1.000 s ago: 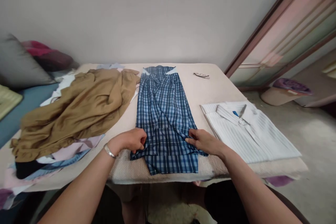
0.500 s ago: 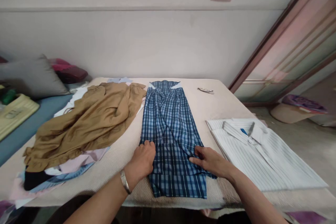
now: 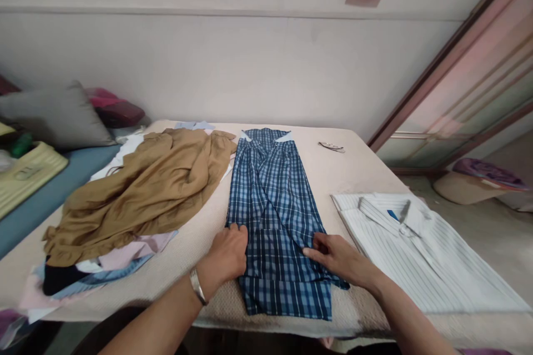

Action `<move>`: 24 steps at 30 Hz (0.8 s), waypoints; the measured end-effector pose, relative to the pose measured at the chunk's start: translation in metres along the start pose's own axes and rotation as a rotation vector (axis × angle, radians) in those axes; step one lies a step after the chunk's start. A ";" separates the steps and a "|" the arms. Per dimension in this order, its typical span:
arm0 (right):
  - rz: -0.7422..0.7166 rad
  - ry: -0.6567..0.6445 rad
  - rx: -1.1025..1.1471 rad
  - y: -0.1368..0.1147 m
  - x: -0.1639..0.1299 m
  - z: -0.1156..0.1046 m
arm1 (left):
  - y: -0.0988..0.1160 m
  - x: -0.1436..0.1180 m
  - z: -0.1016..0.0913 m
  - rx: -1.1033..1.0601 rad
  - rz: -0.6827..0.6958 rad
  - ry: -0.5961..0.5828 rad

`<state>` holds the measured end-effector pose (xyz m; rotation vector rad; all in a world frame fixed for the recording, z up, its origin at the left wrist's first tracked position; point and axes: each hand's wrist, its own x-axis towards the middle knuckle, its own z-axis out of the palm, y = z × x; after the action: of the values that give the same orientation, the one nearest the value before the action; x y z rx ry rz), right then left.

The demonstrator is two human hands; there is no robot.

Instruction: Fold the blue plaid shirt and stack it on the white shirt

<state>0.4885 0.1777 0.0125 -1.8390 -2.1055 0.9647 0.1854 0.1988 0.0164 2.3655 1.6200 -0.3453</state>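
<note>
So the blue plaid shirt [image 3: 272,194] is lying in a long, narrow strip down the middle of the desk [image 3: 358,166], far end close to the wall [image 3: 175,66], near end almost at the front edge, with two little white corners showing up at the far end. The left hand [image 3: 228,252] is on the shirt's left edge, knuckles up and fingers curled under, so that grip looks narrow, but the fingertips are hidden and I honestly can't tell if it's pinching any cloth. There's a silver bracelet [image 3: 198,287] on that wrist. The right hand [image 3: 339,258] is on the opposite edge, and its grip is a pinch, thumb and fingers closed on a bit of the plaid fabric. Just right of that hand is a white striped shirt [image 3: 420,255], folded flat, collar at the far end, blue tag inside the neck. Over on the left, a brown garment [image 3: 150,188] sprawls all rumpled on top of some pink, white, black and light blue clothes. Some small thing [image 3: 331,147] sits near the back right of the desk, too tiny to make out.
</note>
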 end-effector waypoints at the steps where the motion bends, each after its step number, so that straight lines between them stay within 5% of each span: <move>1: -0.002 0.038 0.018 -0.001 0.001 -0.001 | 0.004 -0.003 0.002 0.013 -0.014 0.024; 4: 0.009 0.093 0.206 -0.010 0.003 0.001 | 0.011 -0.007 0.006 0.026 -0.014 0.076; 9: 0.149 -0.143 0.883 -0.044 0.020 0.027 | -0.010 -0.005 -0.007 -0.118 0.035 -0.017; 16: 0.298 0.069 1.429 -0.105 0.134 0.066 | -0.032 -0.008 -0.019 -0.243 0.108 -0.041; 24: 0.257 0.273 1.283 -0.139 0.263 0.063 | -0.032 -0.004 -0.019 -0.308 0.095 -0.071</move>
<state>0.2848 0.3994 -0.0278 -1.3513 -0.6744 1.4790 0.1553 0.2129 0.0333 2.1623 1.4090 -0.1463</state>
